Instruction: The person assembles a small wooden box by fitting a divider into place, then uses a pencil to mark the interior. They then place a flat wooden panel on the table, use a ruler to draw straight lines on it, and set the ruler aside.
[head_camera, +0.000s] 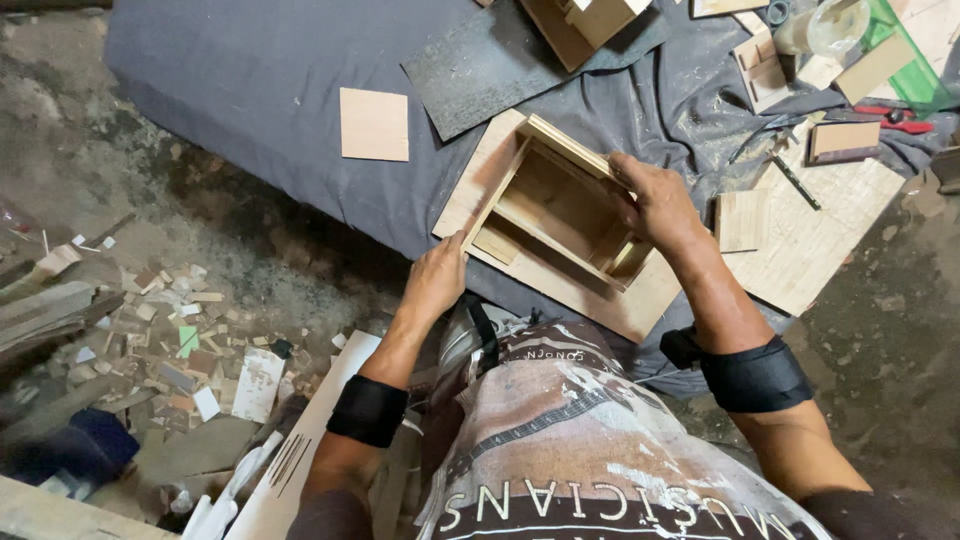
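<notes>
the wooden box (560, 215) looks only half joined, so a hard squeeze or an uneven push might shift a side panel out of line, or tip the frame off the board (600, 290) it sits on; that is my guess from how loosely the inner slats seem to sit. it rests on the grey cloth (250, 80), just ahead of the person's knees. the left hand (437, 280) lies fairly flat, fingers together, pressing the near left corner. the right hand (655, 205) is curled over the far right wall, gripping its top edge. a small square of plywood (374, 124) lies apart to the left.
</notes>
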